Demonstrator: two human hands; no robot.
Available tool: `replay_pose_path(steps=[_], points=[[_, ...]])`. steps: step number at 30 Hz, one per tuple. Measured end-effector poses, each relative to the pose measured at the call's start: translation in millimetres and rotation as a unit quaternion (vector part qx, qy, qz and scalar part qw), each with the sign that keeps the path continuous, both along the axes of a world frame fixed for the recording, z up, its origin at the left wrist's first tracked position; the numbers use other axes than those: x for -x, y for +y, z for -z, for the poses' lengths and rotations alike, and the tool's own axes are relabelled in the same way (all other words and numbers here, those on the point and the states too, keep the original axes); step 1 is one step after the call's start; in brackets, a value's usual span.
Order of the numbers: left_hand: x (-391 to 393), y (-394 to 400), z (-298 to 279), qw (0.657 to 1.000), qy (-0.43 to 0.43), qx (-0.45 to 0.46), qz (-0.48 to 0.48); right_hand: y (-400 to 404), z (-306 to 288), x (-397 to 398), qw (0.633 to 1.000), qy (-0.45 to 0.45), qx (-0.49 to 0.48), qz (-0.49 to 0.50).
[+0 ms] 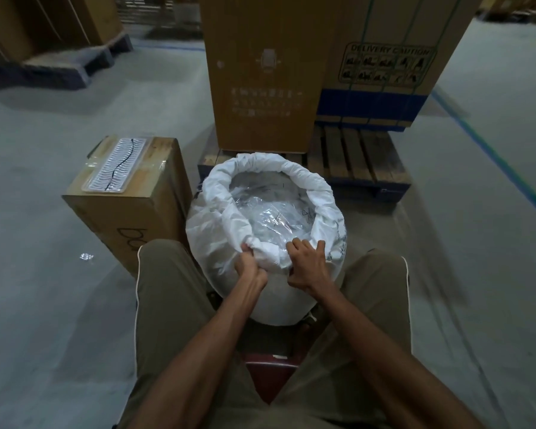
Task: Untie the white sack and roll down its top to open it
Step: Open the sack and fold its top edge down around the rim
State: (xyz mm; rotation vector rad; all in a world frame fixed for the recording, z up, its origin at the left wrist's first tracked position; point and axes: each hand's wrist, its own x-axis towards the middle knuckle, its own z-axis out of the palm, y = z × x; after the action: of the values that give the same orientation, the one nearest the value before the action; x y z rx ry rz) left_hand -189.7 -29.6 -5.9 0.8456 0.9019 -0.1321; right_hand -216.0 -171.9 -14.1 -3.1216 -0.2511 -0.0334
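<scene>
1. Both hands hold the near edge of the white sack (229, 230). The left hand (249, 264) is closed in a fist around a bunch of the rolled rim (217, 187). The right hand (307, 261) is curled over the rim just beside it, with the fingers hooked over the top and the thumb below.
2. That sack stands on the floor (44, 274) between the person's knees. Its top is open and rolled down into a thick ring all the way around.
3. Inside the sack lie shiny clear plastic bags (273, 215).
4. On the left, a brown box (127, 218) touches the side of the sack. A clear tray (118, 164) lies on top of the box.
5. Behind the sack, a wooden pallet (359, 162) sits very close to the far rim. A tall brown carton (260, 72) stands on it, with another carton (390, 57) beside it.
6. Right of the sack, the floor is bare and wide open. Left of the box, the floor is open too, with only a small shiny scrap (86, 257) on it.
7. A red stool (270, 376) shows between the legs.
</scene>
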Motion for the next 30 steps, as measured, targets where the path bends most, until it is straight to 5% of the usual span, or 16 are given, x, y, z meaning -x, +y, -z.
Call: replay_pose_path(steps=[4, 8, 14, 18, 20, 24, 26, 30], points=[[-2.7, 7.8, -10.6, 0.987, -0.033, 0.145, -0.062, -6.5, -9.7, -12.6, 0.98, 0.11, -0.162, -0.042], [-4.2, 16.0, 0.4, 0.982, -0.067, 0.172, -0.039, 10.1, -23.3, -23.0, 0.966, 0.135, -0.205, -0.075], [-20.6, 41.5, 6.6, 0.987, -0.046, -0.025, 0.15, 29.2, -19.6, -22.3, 0.974, 0.07, -0.217, -0.007], [-25.8, 64.4, -4.5, 0.94, -0.037, -0.285, 0.184, 48.7, -7.3, -17.8, 0.982, 0.033, -0.184, 0.013], [-27.2, 65.4, -9.1, 0.929, -0.054, -0.311, 0.194, 56.1, -0.8, -16.5, 0.986, 0.014, -0.168, 0.008], [-38.7, 62.1, -1.9, 0.943, -0.012, -0.286, 0.168, 63.5, 5.9, -14.0, 0.995, 0.007, -0.102, -0.016], [-47.8, 65.0, 5.7, 0.974, 0.017, -0.193, 0.116, 60.9, 6.7, -17.4, 0.996, 0.0, -0.092, -0.02], [-57.8, 75.3, 20.8, 0.995, 0.041, -0.079, 0.04, 51.7, 3.0, -32.8, 0.968, 0.124, -0.216, -0.001]])
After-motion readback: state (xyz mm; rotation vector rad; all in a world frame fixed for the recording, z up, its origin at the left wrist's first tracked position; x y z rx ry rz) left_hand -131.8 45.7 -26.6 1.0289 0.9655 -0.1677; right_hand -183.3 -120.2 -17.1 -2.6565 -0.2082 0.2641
